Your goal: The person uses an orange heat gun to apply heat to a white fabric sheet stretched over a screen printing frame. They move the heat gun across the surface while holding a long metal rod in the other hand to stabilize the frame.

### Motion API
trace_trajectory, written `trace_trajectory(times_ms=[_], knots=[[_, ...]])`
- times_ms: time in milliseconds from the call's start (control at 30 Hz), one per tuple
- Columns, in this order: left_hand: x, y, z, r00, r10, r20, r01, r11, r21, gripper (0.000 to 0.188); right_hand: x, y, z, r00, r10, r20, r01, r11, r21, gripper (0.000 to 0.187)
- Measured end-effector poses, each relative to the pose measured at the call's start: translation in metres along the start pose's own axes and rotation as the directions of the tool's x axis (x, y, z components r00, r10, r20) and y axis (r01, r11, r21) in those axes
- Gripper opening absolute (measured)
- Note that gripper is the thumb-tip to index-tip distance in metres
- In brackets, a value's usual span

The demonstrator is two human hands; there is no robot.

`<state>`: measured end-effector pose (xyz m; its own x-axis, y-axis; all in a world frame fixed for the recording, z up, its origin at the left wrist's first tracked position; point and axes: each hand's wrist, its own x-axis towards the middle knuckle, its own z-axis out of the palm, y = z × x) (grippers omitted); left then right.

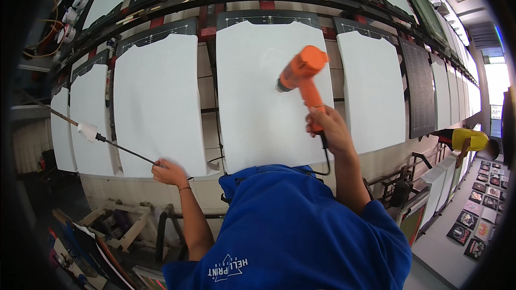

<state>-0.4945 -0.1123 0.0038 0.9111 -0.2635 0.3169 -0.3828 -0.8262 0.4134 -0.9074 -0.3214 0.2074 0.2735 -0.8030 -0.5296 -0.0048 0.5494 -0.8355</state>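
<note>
Gripping orange heat gun (302,73) in your right hand (327,129) over white pallet (271,91); lingering there risks scorching. Left hand (169,172) pinches rod (115,144).

Orange heat gun (302,72), nozzle aimed left-down at white pallet board (266,91). Thin dark rod (110,142) with white wrapped section, slanting up-left across neighbouring board.

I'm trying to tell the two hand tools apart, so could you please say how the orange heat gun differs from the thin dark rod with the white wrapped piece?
The orange pistol-shaped heat gun is short and bulky; the thin dark rod is long and slender. The right hand holds the gun up, nozzle towards the middle white fabric panel; the left hand holds the rod slanting up-left across the neighbouring white panel. The gun trails a black cord; the rod shows none. Both are gripped at one end.
</note>
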Motion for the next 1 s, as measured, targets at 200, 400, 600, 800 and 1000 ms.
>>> trace_trajectory(times_ms=[200,400,600,800,1000], knots=[[0.002,0.007,-0.007,0.999,0.010,0.050,-0.008,0.999,-0.046,0.027,0.017,0.012,0.071,0.979,0.037,0.201,-0.031,0.999,-0.035,0.030],[0.007,-0.012,-0.007,0.990,0.083,0.116,-0.073,0.994,-0.084,0.028,0.018,0.011,0.083,0.975,0.072,0.208,-0.053,0.994,-0.094,0.029],[0.011,-0.016,-0.006,0.977,0.175,0.123,-0.172,0.984,-0.039,0.026,0.021,0.003,0.082,0.980,0.042,0.196,-0.008,0.985,-0.171,0.029],[0.010,-0.014,-0.007,0.979,0.165,0.124,-0.154,0.984,-0.090,0.023,0.006,0.002,0.083,0.963,0.119,0.241,-0.071,0.978,-0.196,0.028],[0.011,-0.015,-0.009,0.964,0.213,0.157,-0.196,0.974,-0.116,0.022,-0.005,0.003,0.083,0.959,0.124,0.254,-0.067,0.972,-0.223,0.029]])
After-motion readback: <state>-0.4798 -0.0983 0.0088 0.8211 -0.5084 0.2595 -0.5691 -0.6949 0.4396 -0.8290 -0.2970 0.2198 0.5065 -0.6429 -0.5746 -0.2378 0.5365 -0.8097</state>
